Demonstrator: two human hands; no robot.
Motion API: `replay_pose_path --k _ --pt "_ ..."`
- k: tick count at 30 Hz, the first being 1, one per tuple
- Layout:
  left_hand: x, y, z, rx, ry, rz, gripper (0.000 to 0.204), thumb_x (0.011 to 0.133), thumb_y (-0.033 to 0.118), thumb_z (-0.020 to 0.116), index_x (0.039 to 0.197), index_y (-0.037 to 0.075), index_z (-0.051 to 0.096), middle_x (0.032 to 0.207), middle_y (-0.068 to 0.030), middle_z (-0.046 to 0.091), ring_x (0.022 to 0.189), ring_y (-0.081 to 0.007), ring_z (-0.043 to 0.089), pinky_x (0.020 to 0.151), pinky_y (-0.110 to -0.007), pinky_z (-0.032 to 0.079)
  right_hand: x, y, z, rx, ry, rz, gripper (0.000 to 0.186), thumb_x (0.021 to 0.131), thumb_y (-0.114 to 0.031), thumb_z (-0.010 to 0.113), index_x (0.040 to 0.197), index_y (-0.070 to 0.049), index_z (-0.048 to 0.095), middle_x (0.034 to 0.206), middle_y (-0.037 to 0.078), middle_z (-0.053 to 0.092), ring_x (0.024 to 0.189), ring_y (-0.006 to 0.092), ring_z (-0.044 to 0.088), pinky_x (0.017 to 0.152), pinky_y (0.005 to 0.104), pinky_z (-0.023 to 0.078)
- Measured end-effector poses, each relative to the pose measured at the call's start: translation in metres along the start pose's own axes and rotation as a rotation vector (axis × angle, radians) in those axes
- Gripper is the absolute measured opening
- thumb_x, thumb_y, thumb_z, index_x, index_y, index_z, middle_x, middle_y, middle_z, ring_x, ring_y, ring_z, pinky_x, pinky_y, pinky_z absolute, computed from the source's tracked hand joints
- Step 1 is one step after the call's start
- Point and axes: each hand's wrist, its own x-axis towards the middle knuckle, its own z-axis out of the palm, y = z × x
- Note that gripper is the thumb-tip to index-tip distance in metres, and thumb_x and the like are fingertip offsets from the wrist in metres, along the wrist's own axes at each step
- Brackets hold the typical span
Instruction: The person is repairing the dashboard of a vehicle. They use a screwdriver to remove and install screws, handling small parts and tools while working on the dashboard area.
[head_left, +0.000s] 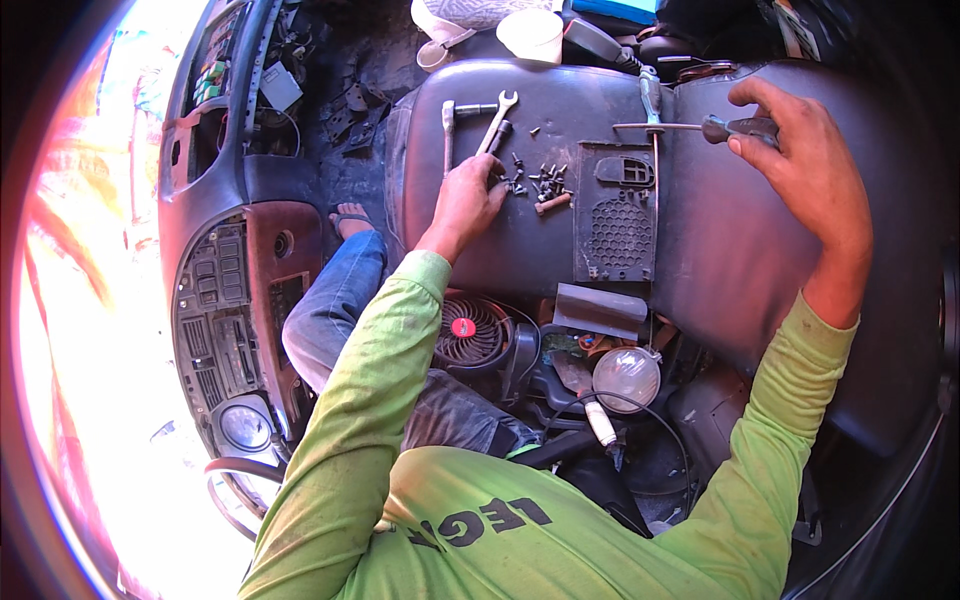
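My right hand [800, 150] holds a screwdriver [728, 130] by its dark handle between thumb and fingers, its thin shaft pointing left over the seat. That shaft crosses a second screwdriver [650, 98] with a pale bluish handle, which lies along the edge of a black grille panel [618, 225]. On the seat, my left hand [467, 205] is closed, fingertips down at the edge of a pile of small dark screws [549, 182]; what they pinch, if anything, is hidden. Just beyond those fingers lie an open-ended wrench [499, 122] and an L-shaped socket handle [449, 138].
The dark padded seat [740, 240] spans the middle. Nearer me are a round fan [472, 330], a round lamp [627, 379] and a white-handled brush-like tool [599, 422] among cables. An opened dashboard [225, 290] stands left. A white cap [530, 36] lies at the far side.
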Motion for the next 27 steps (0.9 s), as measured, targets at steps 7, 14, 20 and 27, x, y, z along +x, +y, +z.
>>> replay_pose_path --k 7,14,20,27 --pt "0.012 0.010 0.011 0.078 -0.010 -0.003 0.034 0.091 0.009 0.071 0.125 0.010 0.070 0.121 -0.0177 0.067 0.109 -0.0393 0.069 0.095 -0.048 0.056 -0.001 0.002 0.001 0.025 -0.038 0.028 0.037 0.088 -0.017 0.077 0.123 -0.008 0.068 0.101 0.013 0.070 0.098 0.0338 0.063 0.090 0.0441 0.049" --pt "0.014 0.012 0.014 0.170 -0.146 0.020 0.032 0.091 0.007 0.068 0.122 0.013 0.072 0.124 -0.0158 0.064 0.109 -0.0416 0.067 0.096 -0.052 0.055 0.000 0.000 0.000 0.029 -0.045 0.040 0.035 0.088 -0.017 0.076 0.121 -0.007 0.068 0.098 0.013 0.070 0.097 0.0344 0.063 0.090 0.0443 0.049" --pt "0.007 0.027 0.016 0.100 -0.136 0.104 0.031 0.090 0.011 0.071 0.121 0.015 0.073 0.118 -0.0126 0.064 0.108 -0.0382 0.068 0.094 -0.049 0.057 0.000 -0.001 -0.001 0.037 -0.044 0.037 0.035 0.088 -0.017 0.076 0.121 -0.007 0.068 0.098 0.013 0.070 0.096 0.0343 0.063 0.090 0.0441 0.049" --pt "0.001 0.022 0.020 0.108 -0.121 0.103 0.028 0.088 0.007 0.075 0.116 0.014 0.075 0.111 -0.0115 0.065 0.103 -0.0372 0.069 0.089 -0.047 0.057 -0.001 0.002 0.000 0.010 0.026 -0.061 0.037 0.088 -0.017 0.077 0.122 -0.008 0.068 0.098 0.013 0.070 0.094 0.0330 0.063 0.088 0.0436 0.050"
